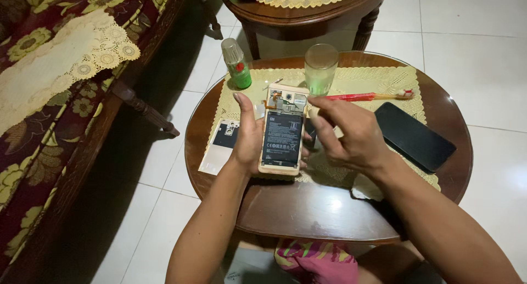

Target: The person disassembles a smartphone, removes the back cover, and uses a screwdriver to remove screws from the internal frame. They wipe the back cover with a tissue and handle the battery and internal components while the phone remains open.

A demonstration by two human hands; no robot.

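My left hand (245,134) grips an opened gold phone (282,131) by its left edge, back cover off, with the black battery and circuit board showing. My right hand (345,133) hovers at the phone's right side, fingertips pinched near its upper right corner; whether a small part sits between them I cannot tell. The phone's removed back cover (222,145) lies flat on the mat just left of my left hand.
A round wooden table (307,207) carries a yellow lace mat (384,81), a small green bottle (237,64), an empty glass (320,68), a red toothbrush (368,96) and a black phone (414,135) at the right. A floral sofa (49,97) stands left; another wooden table (307,12) is behind.
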